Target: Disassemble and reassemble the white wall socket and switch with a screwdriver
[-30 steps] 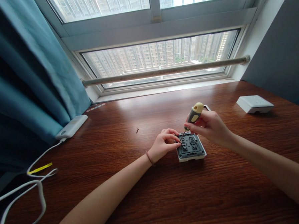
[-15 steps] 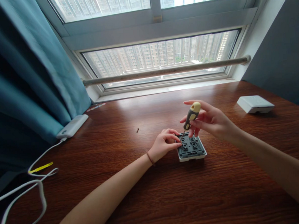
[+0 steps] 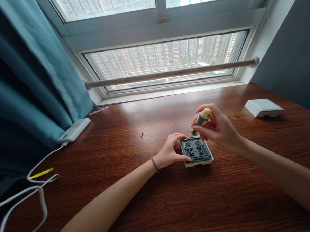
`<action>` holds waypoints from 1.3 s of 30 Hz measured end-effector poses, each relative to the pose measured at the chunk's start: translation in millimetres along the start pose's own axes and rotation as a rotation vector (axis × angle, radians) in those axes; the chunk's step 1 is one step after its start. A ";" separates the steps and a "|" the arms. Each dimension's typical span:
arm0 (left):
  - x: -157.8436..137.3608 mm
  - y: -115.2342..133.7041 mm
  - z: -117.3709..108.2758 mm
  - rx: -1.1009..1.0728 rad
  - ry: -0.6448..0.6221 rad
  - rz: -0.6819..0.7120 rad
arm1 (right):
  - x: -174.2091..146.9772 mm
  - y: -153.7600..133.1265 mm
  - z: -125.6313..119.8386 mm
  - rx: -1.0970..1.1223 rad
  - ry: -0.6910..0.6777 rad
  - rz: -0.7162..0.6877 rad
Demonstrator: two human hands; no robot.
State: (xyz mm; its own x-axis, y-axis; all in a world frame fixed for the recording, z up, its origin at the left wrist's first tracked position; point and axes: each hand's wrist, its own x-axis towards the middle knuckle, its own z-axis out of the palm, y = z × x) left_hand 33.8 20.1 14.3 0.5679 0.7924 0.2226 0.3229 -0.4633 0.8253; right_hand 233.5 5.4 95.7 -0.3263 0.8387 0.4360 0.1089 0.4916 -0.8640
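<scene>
A wall switch (image 3: 204,154) with its cover off lies on the table, dark grey inside a white box. My left hand (image 3: 169,151) grips it from the left, fingers at the far edge and thumb across the near left part. In my right hand (image 3: 219,128) is a screwdriver (image 3: 202,119) with a yellow and grey handle, held tilted. Its shaft slants down to the left side of the switch, where the tip meets the grey frame; I cannot make out a screw head there. A small loose screw (image 3: 141,134) lies on the table left of the switch.
Another white switch box (image 3: 264,107) stands at the far right of the brown wooden table (image 3: 154,206). On the left lie a white power strip (image 3: 74,130), its white cable (image 3: 43,201) and a yellow tag (image 3: 43,173). A blue curtain (image 3: 51,76) hangs beside the window.
My left fingers have moved off the screwdriver tip and spread along the switch's edge, with the thumb lower. My right hand has closed more around the handle, which leans further right.
</scene>
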 end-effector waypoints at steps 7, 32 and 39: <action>-0.7 -1.0 0.5 0.004 -0.001 -0.011 | 2.3 -13.3 -13.5 -0.147 -0.119 0.023; -5.1 2.0 5.3 0.099 -0.048 0.064 | 0.3 -20.7 -12.0 -0.197 -0.155 0.026; -4.7 3.1 6.5 0.116 -0.038 0.056 | -9.3 -10.7 6.7 -0.556 0.228 -0.148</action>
State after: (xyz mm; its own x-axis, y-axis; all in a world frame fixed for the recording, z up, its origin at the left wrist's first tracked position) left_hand 37.1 12.3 12.4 0.6150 0.7494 0.2454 0.3736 -0.5510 0.7462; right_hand 229.0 -9.3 99.1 -0.1736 0.7509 0.6371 0.5709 0.6039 -0.5562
